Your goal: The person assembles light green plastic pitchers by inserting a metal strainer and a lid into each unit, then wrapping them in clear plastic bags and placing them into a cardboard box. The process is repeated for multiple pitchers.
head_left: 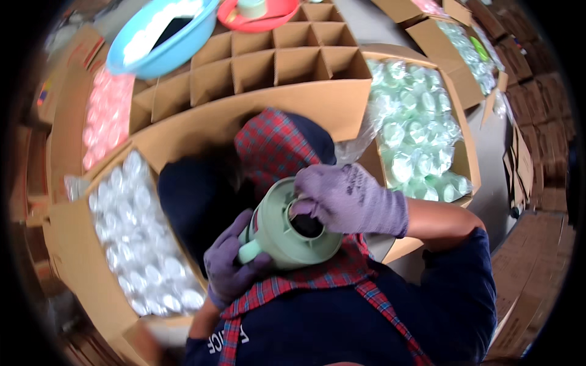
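A pale green jug [314, 251] is tilted over my lap, its round, dark opening facing up toward me. My left hand [227, 263], in a purple-grey work glove, is closed around its side by the green handle. My right hand [354, 198], gloved alike, is at the far edge of the opening. Its thumb and fingers are bent together at the neck ring. Whatever they pinch there is hidden by the glove. Below the jug lies my red and blue plaid apron [323, 269].
Ahead stands a divided carton [253, 70], bearing a blue basin [165, 39] and a red tray [256, 23]. Bagged clear parts [143, 244] and pink parts [107, 116] fill cartons on the left. Bagged green parts [418, 122] fill one on the right. Stacked cartons [531, 262] stand farther right.
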Demonstrator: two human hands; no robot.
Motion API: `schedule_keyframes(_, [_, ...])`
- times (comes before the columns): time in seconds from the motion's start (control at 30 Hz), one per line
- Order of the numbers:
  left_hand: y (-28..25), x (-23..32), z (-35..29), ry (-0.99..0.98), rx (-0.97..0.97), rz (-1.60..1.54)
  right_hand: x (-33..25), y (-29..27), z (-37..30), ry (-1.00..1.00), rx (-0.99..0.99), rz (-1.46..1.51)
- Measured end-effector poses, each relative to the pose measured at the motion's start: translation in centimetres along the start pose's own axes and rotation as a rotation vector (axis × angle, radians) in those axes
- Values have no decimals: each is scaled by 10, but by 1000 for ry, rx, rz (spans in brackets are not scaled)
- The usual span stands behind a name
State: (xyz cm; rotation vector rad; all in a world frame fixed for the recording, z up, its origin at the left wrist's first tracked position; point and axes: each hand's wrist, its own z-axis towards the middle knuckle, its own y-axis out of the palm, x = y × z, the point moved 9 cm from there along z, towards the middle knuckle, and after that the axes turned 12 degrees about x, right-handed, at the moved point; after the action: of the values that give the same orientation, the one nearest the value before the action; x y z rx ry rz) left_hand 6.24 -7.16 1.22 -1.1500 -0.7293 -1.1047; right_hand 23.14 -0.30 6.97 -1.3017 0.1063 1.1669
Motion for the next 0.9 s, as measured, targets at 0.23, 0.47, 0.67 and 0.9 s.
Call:
schedule_keyframes(0.23, [-35,-47,-3,-239,285,-175,16,-113,68,187,394,29])
schedule_keyframes(0.47, [-58,-28,17,36,196,305,201,-75,222,127,409,-488])
schedule_keyframes(0.67, [-48,-14,19,511,-146,766,298,-24,314,312,196,-697])
schedule_keyframes(0.9, [-42,6,57,678,-275,704,262,-10,271,136,210,-573])
